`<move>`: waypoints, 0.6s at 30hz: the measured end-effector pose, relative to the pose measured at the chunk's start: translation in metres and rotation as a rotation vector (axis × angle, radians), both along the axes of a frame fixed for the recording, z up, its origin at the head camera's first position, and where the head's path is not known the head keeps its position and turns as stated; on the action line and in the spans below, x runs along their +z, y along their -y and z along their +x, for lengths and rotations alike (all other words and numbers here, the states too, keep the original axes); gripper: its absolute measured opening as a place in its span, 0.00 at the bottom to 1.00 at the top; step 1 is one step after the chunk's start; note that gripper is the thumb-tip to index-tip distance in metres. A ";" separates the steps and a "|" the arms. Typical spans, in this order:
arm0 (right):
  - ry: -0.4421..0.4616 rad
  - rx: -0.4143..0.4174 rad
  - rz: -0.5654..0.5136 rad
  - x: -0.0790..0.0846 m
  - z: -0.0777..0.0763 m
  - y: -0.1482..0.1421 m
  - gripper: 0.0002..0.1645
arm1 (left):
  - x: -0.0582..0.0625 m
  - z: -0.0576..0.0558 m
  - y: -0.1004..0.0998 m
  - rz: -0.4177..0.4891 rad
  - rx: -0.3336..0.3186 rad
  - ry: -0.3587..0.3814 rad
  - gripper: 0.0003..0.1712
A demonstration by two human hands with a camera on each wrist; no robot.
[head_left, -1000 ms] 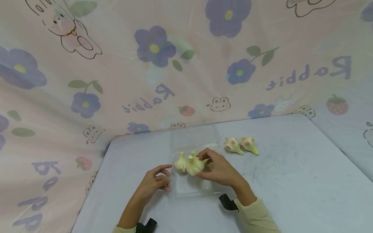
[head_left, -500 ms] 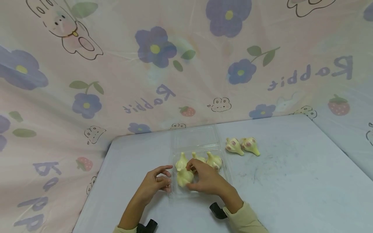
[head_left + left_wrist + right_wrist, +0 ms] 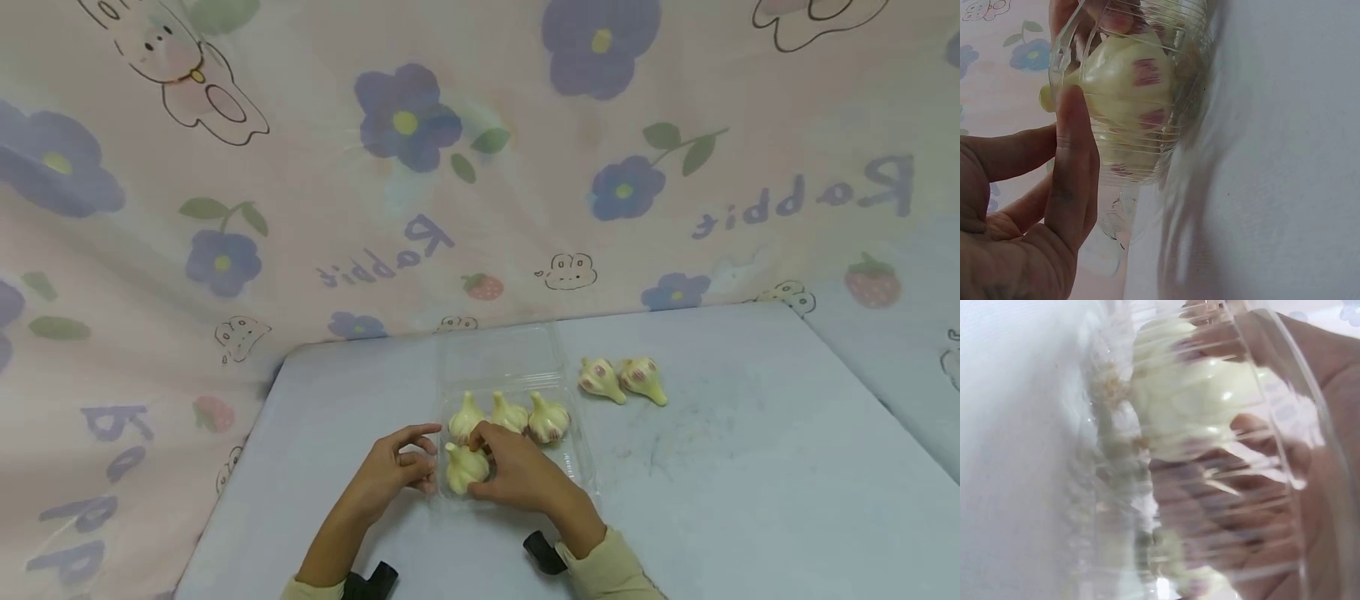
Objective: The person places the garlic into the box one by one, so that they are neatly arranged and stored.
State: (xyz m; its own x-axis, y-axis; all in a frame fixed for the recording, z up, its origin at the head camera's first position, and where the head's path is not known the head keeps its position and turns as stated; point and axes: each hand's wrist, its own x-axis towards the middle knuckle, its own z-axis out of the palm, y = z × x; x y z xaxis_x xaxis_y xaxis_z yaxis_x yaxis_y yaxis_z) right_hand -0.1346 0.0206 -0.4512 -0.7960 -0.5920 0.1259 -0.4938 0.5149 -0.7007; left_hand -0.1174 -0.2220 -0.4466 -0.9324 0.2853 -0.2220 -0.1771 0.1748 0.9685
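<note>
A clear plastic clamshell box (image 3: 568, 460) lies on the table with its lid folded back. My right hand (image 3: 525, 471) reaches into the box and grips a garlic bulb (image 3: 462, 472) at the front left, fingers and thumb around its sides. The right wrist view shows that bulb (image 3: 1175, 394) blurred through the ribbed plastic wall. Behind it stands a row of three bulbs, including a middle bulb (image 3: 510, 414) and a right bulb (image 3: 550, 419). My left hand (image 3: 388, 467) is at the box's left side; in the left wrist view, its extended fingers (image 3: 1072, 144) touch the wall.
Two more garlic bulbs lie side by side on the white table (image 3: 712, 500), right of the open lid (image 3: 498, 354); one is the right-hand bulb (image 3: 642, 379). A printed curtain (image 3: 480, 200) hangs behind the table. Black wrist mounts (image 3: 545, 553) sit below each hand.
My right hand has carried the garlic bulb from above the back row toward me and to the left, down into the box's front left. The left hand has stayed at the box's side.
</note>
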 end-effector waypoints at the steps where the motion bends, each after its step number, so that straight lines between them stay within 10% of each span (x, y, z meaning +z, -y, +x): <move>1: 0.001 -0.003 0.011 -0.001 0.000 0.000 0.26 | -0.001 0.000 -0.001 0.000 -0.001 -0.005 0.34; 18: -0.002 -0.043 0.055 0.002 0.000 -0.003 0.26 | -0.004 -0.003 0.000 0.002 0.011 -0.033 0.32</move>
State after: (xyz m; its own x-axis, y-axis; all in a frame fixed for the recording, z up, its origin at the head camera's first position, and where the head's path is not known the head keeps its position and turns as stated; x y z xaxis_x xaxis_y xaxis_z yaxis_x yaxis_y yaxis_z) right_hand -0.1344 0.0233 -0.4491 -0.8206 -0.5635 0.0958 -0.4717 0.5730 -0.6703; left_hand -0.1202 -0.2223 -0.4504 -0.9423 0.2754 -0.1902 -0.1468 0.1708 0.9743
